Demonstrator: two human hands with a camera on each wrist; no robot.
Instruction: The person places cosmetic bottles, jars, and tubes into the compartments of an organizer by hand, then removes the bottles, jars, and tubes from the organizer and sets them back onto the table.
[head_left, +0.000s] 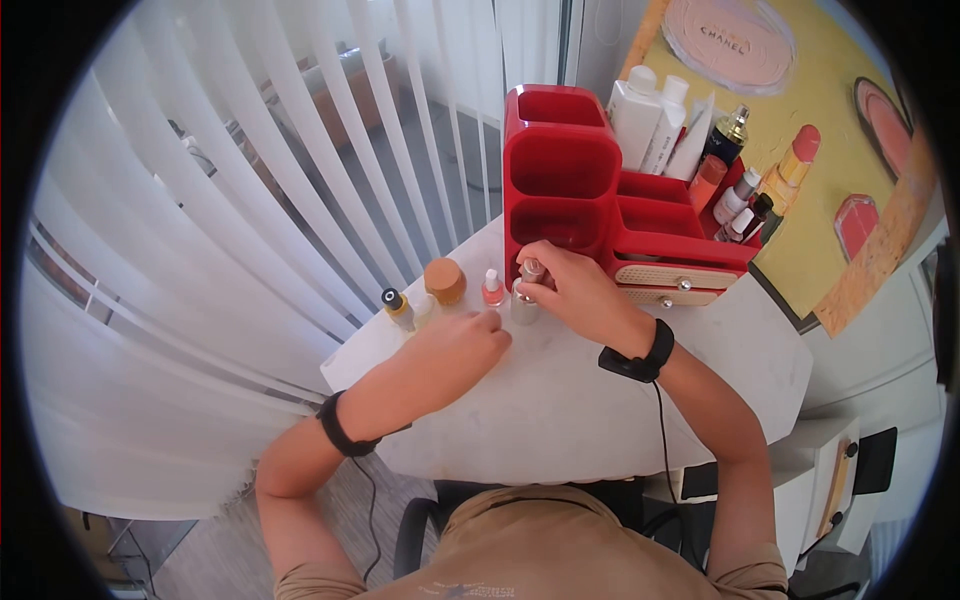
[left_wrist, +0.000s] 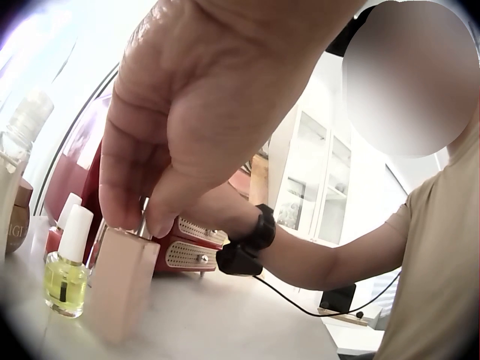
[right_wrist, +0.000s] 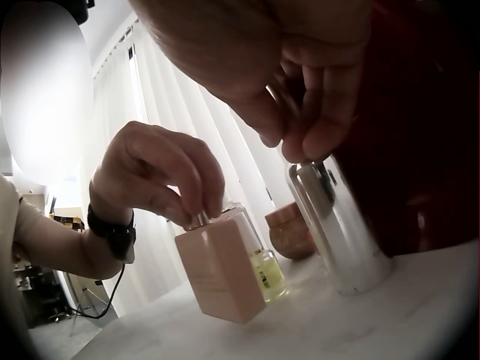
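My left hand pinches the metal neck of a pale pink rectangular bottle, which stands slightly tilted on the white table. In the head view the left hand covers that bottle. In the right wrist view the pink bottle leans left. My right hand pinches the top of a slim silver bottle, upright just in front of the red organizer. In the head view the right hand holds the silver bottle.
Beside the left hand stand a yellow oil bottle with a white cap, a coral nail polish, a brown-lidded jar and a black-capped yellow bottle. The organizer's far side holds several cosmetics. White blinds hang behind.
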